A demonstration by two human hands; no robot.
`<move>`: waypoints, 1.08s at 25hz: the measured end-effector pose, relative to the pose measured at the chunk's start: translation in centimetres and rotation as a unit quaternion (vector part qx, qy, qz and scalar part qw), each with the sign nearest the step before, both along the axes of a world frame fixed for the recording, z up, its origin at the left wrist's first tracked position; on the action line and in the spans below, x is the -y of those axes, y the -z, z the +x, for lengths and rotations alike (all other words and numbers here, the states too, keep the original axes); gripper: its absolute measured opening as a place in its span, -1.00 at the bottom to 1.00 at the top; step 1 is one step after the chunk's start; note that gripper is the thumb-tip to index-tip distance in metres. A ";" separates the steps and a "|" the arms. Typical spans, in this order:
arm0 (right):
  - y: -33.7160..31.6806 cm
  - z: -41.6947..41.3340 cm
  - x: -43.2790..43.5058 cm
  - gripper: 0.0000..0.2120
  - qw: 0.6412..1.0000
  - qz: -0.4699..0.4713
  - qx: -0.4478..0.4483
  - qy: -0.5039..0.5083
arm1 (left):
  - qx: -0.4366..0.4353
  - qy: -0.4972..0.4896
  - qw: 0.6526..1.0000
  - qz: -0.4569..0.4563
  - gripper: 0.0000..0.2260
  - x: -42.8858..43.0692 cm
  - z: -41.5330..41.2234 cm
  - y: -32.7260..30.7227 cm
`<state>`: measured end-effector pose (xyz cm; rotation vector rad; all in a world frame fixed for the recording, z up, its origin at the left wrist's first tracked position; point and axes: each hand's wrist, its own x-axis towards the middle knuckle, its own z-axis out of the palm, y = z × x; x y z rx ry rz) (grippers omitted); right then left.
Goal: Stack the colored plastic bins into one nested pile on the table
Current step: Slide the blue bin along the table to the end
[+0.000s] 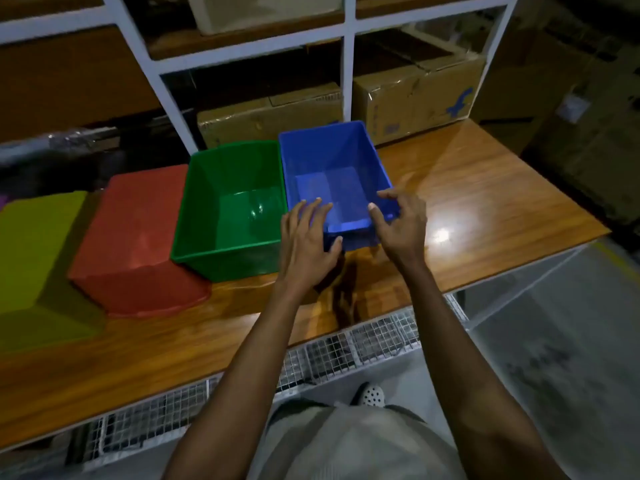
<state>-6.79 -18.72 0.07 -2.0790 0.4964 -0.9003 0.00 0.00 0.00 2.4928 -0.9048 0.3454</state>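
Four plastic bins stand in a row on the wooden table (485, 202). The blue bin (332, 157) is upright at the right end, touching the upright green bin (228, 209) on its left. Further left, a red bin (138, 230) and a yellow-green bin (34, 244) lie upside down. My left hand (306, 240) is at the blue bin's near-left corner, fingers spread over the rim and thumb by the front wall. My right hand (401, 226) is at the near-right corner, its thumb and fingers apart on either side of the rim. Neither hand is closed on the bin.
Cardboard boxes (415, 95) sit behind the bins on a white shelf frame (349, 64). Bare tabletop extends to the right of the blue bin, up to the table's right edge. A wire mesh panel (346, 344) runs under the table's near edge.
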 end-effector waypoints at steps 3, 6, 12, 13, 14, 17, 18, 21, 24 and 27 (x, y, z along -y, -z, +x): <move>1.1 1.0 2.3 -0.63 0.996 -0.022 -0.053 0.068 | 0.050 -0.020 0.996 0.072 -0.44 1.8 0.4 0.0; 1.1 1.5 2.9 -0.52 0.994 0.043 -0.071 0.067 | 0.122 -0.027 0.985 0.123 -0.60 2.8 0.4 0.5; 1.5 1.4 5.3 -0.68 0.931 0.324 -0.167 0.030 | 0.176 -0.017 0.982 0.069 -0.78 4.8 -0.5 2.3; 1.5 1.3 6.2 -0.66 0.924 0.348 -0.150 0.043 | 0.173 -0.006 0.984 0.048 -0.80 5.3 -0.6 2.5; 1.8 1.3 7.4 -0.61 0.923 0.355 -0.138 0.064 | 0.154 0.000 0.988 0.024 -0.81 5.6 -0.9 2.6; 2.4 -0.1 11.6 -0.65 0.916 0.366 -0.097 0.134 | -0.026 -0.041 0.997 -0.059 -0.40 6.6 -1.8 2.7; 2.0 -1.0 12.5 -0.74 0.905 0.389 -0.076 0.155 | -0.123 -0.048 0.985 -0.108 -0.29 7.0 -2.1 2.2; 2.0 -3.6 15.4 -0.79 0.881 0.435 -0.022 0.184 | -0.386 -0.051 0.876 -0.285 -0.19 9.4 -2.2 1.3; 1.9 -5.4 15.8 -0.69 0.873 0.457 -0.015 0.168 | -0.493 -0.076 0.789 -0.358 0.01 11.8 -0.6 1.1; 1.7 -6.3 14.3 -0.58 0.889 0.432 -0.049 0.142 | -0.506 -0.069 0.778 -0.366 -0.11 14.1 0.3 2.3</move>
